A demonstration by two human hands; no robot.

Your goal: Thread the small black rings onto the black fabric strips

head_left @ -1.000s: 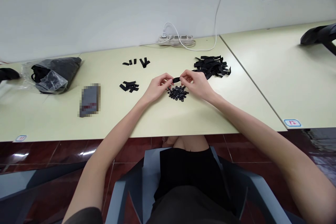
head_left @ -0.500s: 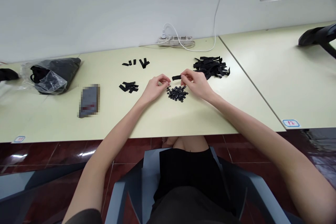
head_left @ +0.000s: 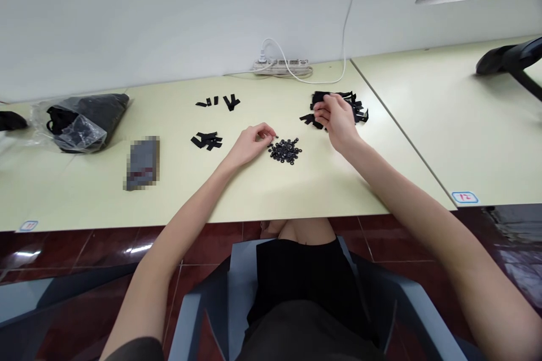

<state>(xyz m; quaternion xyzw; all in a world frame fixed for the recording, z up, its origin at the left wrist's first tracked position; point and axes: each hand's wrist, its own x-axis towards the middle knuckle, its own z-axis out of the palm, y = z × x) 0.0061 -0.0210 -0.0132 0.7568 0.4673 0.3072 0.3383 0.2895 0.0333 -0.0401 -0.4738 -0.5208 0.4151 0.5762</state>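
Up and across goes my right hand (head_left: 341, 121), away from the heap of small black rings (head_left: 285, 151) to the pile of black fabric strips (head_left: 361, 116), while my left hand (head_left: 249, 142) has hardly budged; pale yellow tabletop (head_left: 237, 197) spreads beneath everything, with the clear plastic bag (head_left: 88, 122) of dark material slumped far over on the left; now the strip pile itself, loose and overlapping on the right, my right fingers bent above its near left part; there's a dark blur at their tips, and I can't tell whether they've caught a strip; my left fingers are curled in, thumb near forefinger, and whether they pinch a ring I can't make out; three smaller clusters of strips (head_left: 206, 140) lie well apart to the left; smallest come the rings, heaped just right of my left hand, a stray right by the fingertips; trouble, as I judge it, starts with those crossed strips: a hasty grab could bring up two at once or drag neighbours loose; a careless left knuckle could scatter the rings, since nothing fences them in.
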